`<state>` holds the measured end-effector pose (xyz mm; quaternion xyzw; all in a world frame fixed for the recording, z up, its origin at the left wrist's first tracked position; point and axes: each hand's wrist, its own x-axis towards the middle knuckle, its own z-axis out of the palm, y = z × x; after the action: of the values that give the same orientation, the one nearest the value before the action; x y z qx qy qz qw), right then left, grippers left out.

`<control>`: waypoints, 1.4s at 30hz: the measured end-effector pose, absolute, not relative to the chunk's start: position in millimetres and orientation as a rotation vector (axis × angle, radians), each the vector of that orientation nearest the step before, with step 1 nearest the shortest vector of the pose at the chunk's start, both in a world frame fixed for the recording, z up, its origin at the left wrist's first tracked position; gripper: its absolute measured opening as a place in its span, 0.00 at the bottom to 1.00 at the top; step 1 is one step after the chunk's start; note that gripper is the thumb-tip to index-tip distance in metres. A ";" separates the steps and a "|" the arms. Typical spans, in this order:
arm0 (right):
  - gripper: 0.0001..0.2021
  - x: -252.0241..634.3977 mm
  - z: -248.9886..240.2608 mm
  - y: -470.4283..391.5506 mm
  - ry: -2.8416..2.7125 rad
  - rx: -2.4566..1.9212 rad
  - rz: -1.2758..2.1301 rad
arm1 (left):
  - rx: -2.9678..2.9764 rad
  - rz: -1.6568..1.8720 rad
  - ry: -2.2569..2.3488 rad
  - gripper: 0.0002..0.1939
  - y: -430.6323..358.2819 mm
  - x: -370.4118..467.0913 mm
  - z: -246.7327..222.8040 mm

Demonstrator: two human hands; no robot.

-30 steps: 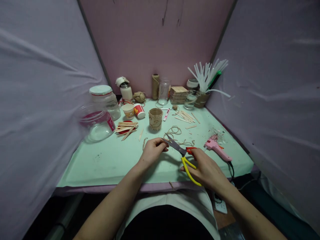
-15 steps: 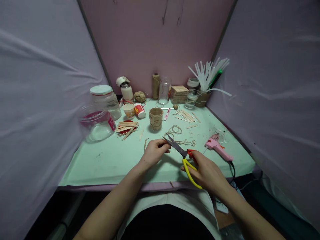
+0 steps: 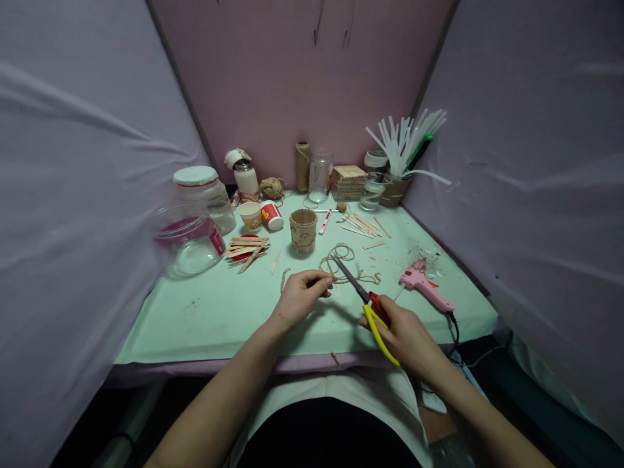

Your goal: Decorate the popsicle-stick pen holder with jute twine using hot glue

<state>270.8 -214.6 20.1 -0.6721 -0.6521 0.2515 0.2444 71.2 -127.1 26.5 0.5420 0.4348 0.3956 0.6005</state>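
Reaching with bare hands over the near edge of a mint-green tablecloth point(image 3: 209, 325), grips scissors point(image 3: 359, 288) in the right hand point(image 3: 407, 335), fingers curled about the red and yellow handles, blades apparently together and aimed up and away over loose twine point(image 3: 327, 260); impossible to tell whether touching it. Pinches thumb and fingertips of the left hand point(image 3: 301, 294) together at the near side of the loops, apparently on a thin strand, beside the blades but apart from them. Looks to be midway through a twine-trimming step, with the loops spread on the cloth between hands and cup. Calls next, on that reading, for a taut strand in the left pinch, blades parted and squared to the chosen spot, and fingertips clear of the cut. At right, lying on its side near the scraps: a pink glue gun point(image 3: 424, 286). Beyond the twine, upright near the middle: a decorated cup point(image 3: 303, 240), between a pile of wooden sticks point(image 3: 246, 250) at left and a pink cutter point(image 3: 325, 222) at right. Along the far side, before a pink backdrop point(image 3: 292, 84): a ball of twine point(image 3: 272, 188), a tall brown spool point(image 3: 302, 168), a clear jar point(image 3: 320, 185), stacked wooden squares point(image 3: 348, 183) and a spray of white sticks point(image 3: 402, 153).
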 end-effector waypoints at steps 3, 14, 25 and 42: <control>0.15 274.2 18.6 -209.9 -1.640 -1.700 0.893 | 1.150 0.927 0.956 0.14 -127.8 72.5 27.6; 0.23 229.1 9.8 -191.6 -1.258 -1.203 1.248 | 0.753 1.156 0.661 0.16 -125.7 72.5 69.9; 0.22 190.0 9.0 -183.7 -1.266 -1.138 1.334 | 0.541 1.174 0.578 0.10 -126.9 70.3 71.2; 0.15 234.3 21.4 -153.1 -1.341 -1.242 0.992 | 0.236 1.580 0.439 0.15 -94.1 -4.4 76.3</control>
<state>234.3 -153.1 21.4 -0.5148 -0.5562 0.4112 0.5065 -4.4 -94.1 76.3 0.1049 0.1951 0.7026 0.6762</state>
